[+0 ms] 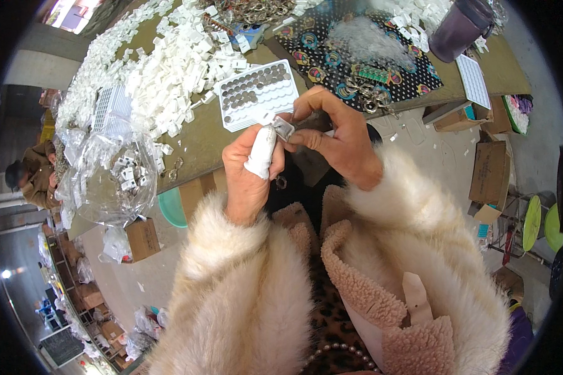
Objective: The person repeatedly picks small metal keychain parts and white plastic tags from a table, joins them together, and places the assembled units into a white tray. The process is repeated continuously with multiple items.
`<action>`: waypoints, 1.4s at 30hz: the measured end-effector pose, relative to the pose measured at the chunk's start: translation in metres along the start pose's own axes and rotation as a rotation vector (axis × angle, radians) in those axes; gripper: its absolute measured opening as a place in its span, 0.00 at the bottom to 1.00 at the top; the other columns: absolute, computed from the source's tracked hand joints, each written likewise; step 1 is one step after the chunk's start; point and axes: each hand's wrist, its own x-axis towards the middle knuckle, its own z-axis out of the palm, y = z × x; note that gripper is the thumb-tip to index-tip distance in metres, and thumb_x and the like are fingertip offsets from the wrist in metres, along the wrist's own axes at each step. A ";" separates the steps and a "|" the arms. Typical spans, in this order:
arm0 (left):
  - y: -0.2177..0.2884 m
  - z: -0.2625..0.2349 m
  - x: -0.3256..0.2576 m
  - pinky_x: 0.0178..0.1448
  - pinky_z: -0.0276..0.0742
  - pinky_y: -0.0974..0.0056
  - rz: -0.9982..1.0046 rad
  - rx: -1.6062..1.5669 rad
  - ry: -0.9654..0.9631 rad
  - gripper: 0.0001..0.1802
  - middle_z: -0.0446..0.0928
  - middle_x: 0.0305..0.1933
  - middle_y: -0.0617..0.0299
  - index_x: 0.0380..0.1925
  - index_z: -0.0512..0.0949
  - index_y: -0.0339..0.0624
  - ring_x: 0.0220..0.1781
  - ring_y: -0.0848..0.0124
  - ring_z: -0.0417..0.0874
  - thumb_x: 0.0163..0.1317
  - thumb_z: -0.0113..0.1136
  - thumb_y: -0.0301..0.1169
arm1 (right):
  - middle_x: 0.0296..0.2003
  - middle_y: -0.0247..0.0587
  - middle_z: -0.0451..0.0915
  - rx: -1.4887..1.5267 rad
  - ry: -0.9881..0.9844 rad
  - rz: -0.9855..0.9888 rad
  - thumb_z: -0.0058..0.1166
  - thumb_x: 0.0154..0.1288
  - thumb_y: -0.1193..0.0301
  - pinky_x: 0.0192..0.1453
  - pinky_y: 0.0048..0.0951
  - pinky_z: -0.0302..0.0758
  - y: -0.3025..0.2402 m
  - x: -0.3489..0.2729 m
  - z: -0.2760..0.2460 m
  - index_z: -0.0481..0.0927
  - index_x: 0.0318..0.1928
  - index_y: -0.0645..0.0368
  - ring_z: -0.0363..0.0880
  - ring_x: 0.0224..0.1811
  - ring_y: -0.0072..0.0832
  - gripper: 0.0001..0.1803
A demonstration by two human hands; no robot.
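Observation:
Both of my hands meet in front of the table's near edge, around a small white plastic piece [284, 129] with a greyish face. My left hand [247, 165] is closed on it, its thumb wrapped in a white cover [263, 152]. Thumb and bent fingers of my right hand [341, 134] pinch the same piece from the other side; whether they also hold a smaller part cannot be seen. Just beyond my hands lies a white tray [279, 102], with round grey discs in rows over its far and left part and bare wavy slots elsewhere.
A big heap of small white plastic pieces [175, 69] covers the table's left. Clear plastic bags [112, 181] sit at its left edge. Metal rings [370, 99] lie on a patterned cloth [313, 59], near a dark tumbler [458, 31]. Cardboard boxes [489, 172] stand right. Another person [39, 172] is far left.

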 end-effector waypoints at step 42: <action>-0.001 -0.033 -0.008 0.22 0.55 0.76 -0.181 0.021 0.246 0.13 0.85 0.36 0.59 0.48 0.81 0.30 0.18 0.86 0.63 0.73 0.59 0.30 | 0.33 0.36 0.77 -1.094 -0.117 -0.431 0.68 0.52 0.76 0.47 0.39 0.67 0.032 0.082 -0.022 0.79 0.32 0.57 0.77 0.41 0.38 0.09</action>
